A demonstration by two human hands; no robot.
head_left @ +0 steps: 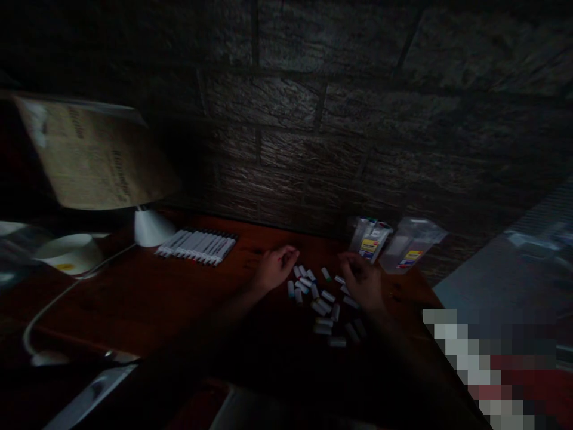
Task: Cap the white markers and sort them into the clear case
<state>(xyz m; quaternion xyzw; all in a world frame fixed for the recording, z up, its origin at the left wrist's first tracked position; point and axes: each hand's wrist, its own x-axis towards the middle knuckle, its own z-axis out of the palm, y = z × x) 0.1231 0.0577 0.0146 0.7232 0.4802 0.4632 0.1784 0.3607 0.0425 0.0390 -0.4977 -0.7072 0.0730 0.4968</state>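
Short white marker caps (328, 295) with coloured ends lie scattered on the brown wooden table (188, 304), between and in front of my hands. My left hand (276, 267) is at the left edge of the caps, its fingers curled together. A small red spot shows at those fingers, but I cannot make out what they hold, if anything. Above the right side of the caps is my right hand (364, 280), its fingers bent and apart, with nothing visible in them. Several white markers (197, 246) lie side by side in a row farther left.
Two clear plastic cases, one with contents (370, 239) and one more see-through (407, 245), stand at the back right. On the left are a lamp with a paper-like shade (98, 155), a white cup-like container (71, 254) and a white cord (67, 292). A brick wall (286, 143) rises behind.
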